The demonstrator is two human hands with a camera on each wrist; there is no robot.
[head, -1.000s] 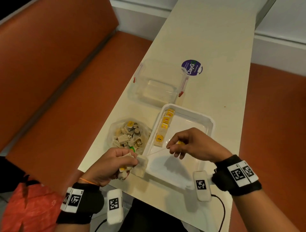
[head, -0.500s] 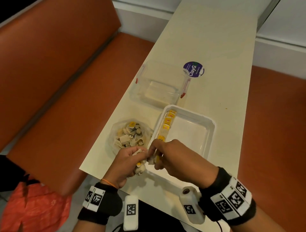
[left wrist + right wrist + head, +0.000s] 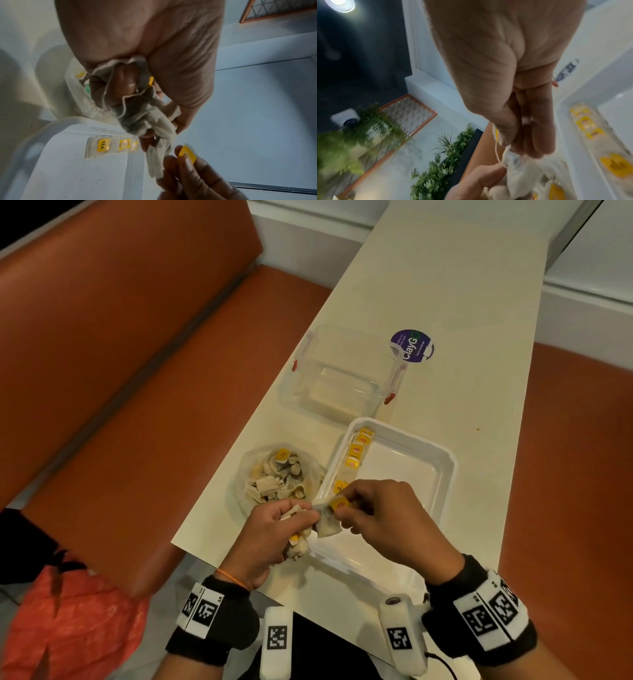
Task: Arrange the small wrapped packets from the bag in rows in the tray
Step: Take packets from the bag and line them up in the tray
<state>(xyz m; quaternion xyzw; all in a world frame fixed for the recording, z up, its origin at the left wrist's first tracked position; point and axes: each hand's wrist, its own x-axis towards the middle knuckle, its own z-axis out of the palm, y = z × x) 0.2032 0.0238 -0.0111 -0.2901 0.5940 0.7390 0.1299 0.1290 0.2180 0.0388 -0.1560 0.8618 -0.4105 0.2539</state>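
On the left lies the bag (image 3: 274, 477), thin clear plastic with an open mouth, and it holds a loose heap of soft beige packets, some with yellow paper tags; it sits on the smooth cream tabletop (image 3: 445, 285) just beside the tray. Next to it, the left hand (image 3: 270, 529) is closed around a bunch of packets (image 3: 149, 119), and the left wrist view shows their thin strings looped over the fingers and crossing each other. This is the main risk: the strings look tangled, so a pull on one packet can drag others out of the bunch, and they may drop on the tabletop edge or to the floor, because the hands work over the near corner of the tray. The paper of the packets looks thin and crumpled, so a hard pull may also tear it or pull off the tag. To the right, the right hand (image 3: 383, 511) pinches a yellow tag (image 3: 339, 503) between thumb and fingertips, and one packet hangs between the two hands. The tray (image 3: 448, 470) is white rigid plastic, rectangular with rounded corners and a raised rim; one row of packets (image 3: 354, 455) lies along its left wall. The row is light and flat, so a careless hand or a swinging string may push it out of line.
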